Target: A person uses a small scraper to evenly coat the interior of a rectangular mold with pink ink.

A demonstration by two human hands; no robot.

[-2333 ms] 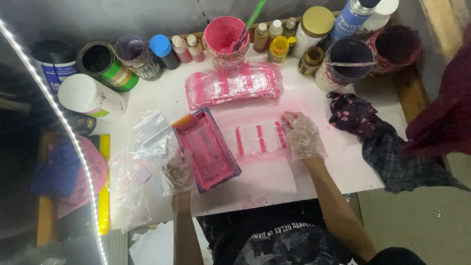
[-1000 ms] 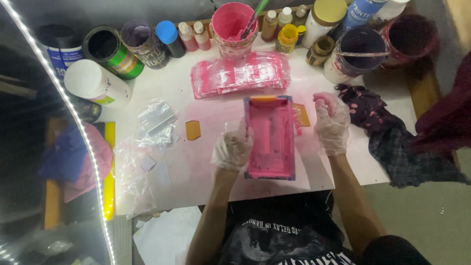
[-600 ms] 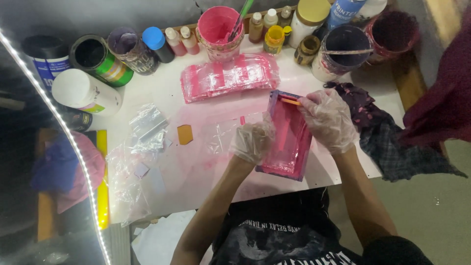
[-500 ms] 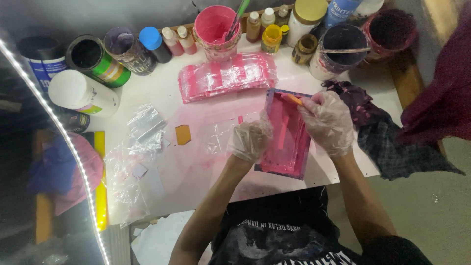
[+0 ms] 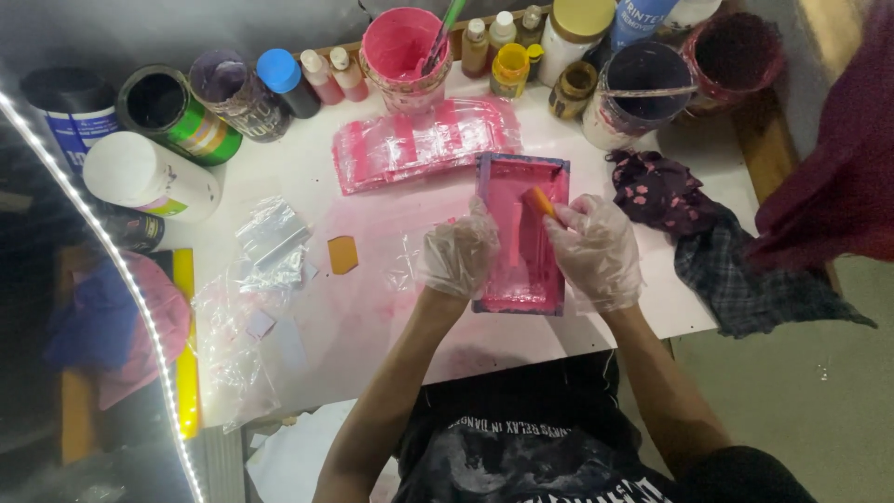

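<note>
Pink-stained screen frame [image 5: 521,233]: small rectangular printing frame, lying flat on the white table [image 5: 307,177], near its front edge and just below a stack of pink-smeared plastic sheets [image 5: 424,140].

Left hand [image 5: 458,253]: in a clear plastic glove, grip closed on the frame's left rail, pressing it down.

Right hand [image 5: 596,247]: gloved likewise, fingers pinched together on a small orange scraper [image 5: 540,201], whose edge rests on the frame's pink mesh near the upper right.

Around them: a loose orange card [image 5: 342,253] and crumpled clear bags [image 5: 265,251] to the left; a dark patterned rag [image 5: 694,233] to the right; a pink paint bucket [image 5: 405,51] with a stirring stick, plus assorted cans, jars and squeeze bottles, along the table's far edge.
</note>
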